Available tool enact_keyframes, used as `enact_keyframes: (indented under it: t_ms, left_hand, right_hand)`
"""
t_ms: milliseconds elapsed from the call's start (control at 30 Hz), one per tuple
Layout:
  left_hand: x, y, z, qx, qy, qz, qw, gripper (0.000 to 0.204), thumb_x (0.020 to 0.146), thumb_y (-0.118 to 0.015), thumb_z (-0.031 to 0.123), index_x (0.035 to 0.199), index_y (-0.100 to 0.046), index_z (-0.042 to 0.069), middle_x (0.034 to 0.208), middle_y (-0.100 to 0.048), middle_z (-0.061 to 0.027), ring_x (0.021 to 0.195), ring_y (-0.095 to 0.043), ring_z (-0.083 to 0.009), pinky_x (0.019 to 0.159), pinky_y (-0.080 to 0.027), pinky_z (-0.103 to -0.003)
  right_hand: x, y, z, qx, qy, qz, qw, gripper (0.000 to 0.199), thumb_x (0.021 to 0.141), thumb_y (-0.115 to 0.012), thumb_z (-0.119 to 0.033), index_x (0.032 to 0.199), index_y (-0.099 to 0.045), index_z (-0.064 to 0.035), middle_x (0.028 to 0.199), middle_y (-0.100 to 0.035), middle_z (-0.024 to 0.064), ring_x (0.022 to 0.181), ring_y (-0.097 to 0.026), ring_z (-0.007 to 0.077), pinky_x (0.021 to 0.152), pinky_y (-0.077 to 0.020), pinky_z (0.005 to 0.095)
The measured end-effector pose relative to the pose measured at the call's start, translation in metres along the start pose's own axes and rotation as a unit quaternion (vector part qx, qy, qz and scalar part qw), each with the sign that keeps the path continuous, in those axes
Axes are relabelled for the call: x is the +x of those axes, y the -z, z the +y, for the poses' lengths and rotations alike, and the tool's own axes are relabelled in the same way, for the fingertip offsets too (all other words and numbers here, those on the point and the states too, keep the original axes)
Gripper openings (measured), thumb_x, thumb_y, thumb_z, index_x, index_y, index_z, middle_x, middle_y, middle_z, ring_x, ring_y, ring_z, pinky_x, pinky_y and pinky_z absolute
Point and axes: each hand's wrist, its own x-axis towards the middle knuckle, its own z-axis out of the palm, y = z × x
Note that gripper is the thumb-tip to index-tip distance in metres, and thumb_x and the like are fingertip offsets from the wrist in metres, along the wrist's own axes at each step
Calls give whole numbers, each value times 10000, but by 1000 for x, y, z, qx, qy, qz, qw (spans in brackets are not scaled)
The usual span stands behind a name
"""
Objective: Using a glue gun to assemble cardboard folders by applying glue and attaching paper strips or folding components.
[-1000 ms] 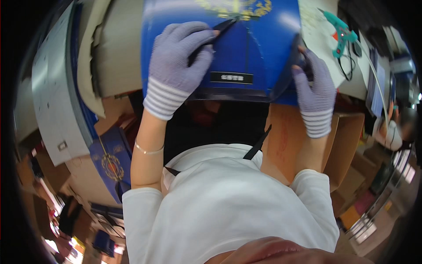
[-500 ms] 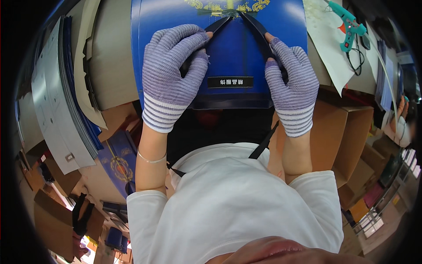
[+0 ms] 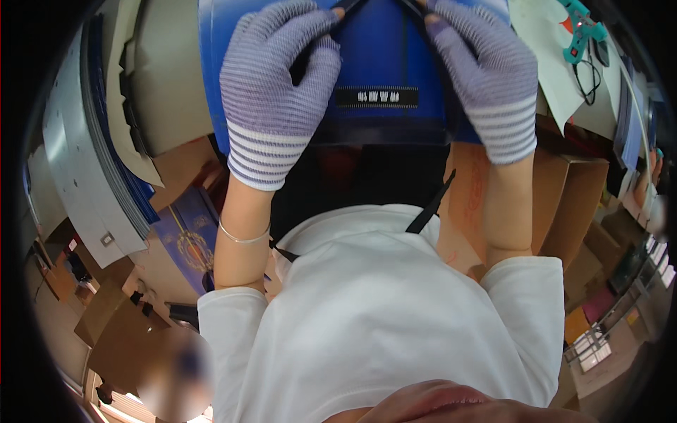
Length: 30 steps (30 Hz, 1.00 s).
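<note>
A glossy blue box (image 3: 388, 60) lies in front of me, its top cut off by the picture's upper edge. A black label (image 3: 377, 96) with white print sits near its close side. Above the box's left half, my left hand (image 3: 278, 88), in a striped purple and white glove with bare fingertips, pinches one end of a black ribbon (image 3: 355, 14). At the upper right, my right hand (image 3: 490, 77), gloved alike, grips the ribbon's other end. The two ends rise toward each other; where they meet is out of the picture.
A teal glue gun (image 3: 582, 32) with a black cord rests on white sheet material (image 3: 546, 70) to the right. Stacked grey and blue panels (image 3: 81, 155) stand at the left. Open cardboard boxes (image 3: 557, 194) are at the right, and another blue printed box (image 3: 185, 236) lies lower left.
Both hands have moved up and away from me, the right one also further right, still holding the ribbon ends. The box now sits higher in the picture. A blurred shape has appeared at lower left.
</note>
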Motion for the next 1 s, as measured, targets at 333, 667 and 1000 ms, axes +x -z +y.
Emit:
enact_keyframes:
  t_ms: [333, 667, 1000]
  left_hand:
    - [-2, 0, 19, -87, 164, 25, 982, 200, 768, -631, -58, 957, -693, -42, 973, -635, -158, 849, -629, -277, 759, -513, -322]
    - [-33, -2, 25, 26, 96, 54, 994, 211, 812, -683, 14, 1017, -735, 17, 1015, -687, -109, 853, -656, -198, 775, -537, -267]
    - [-2, -10, 33, -24, 158, 14, 987, 164, 750, -649, -6, 910, -685, -2, 922, -628, -149, 880, -596, -326, 815, -493, -401]
  right_hand:
    - [12, -28, 9, 109, 61, 81, 989, 175, 868, -656, -77, 1017, -716, -10, 862, -675, 171, 799, -659, 321, 712, -516, 334]
    - [-13, -18, -21, 16, -7, 1, 1000, 222, 886, -674, -95, 1101, -730, -108, 787, -609, 61, 675, -587, 174, 652, -479, 273]
    - [-9, -21, -24, 35, -1, -24, 999, 229, 855, -690, -84, 1076, -743, -114, 795, -623, 66, 691, -616, 200, 655, -489, 285]
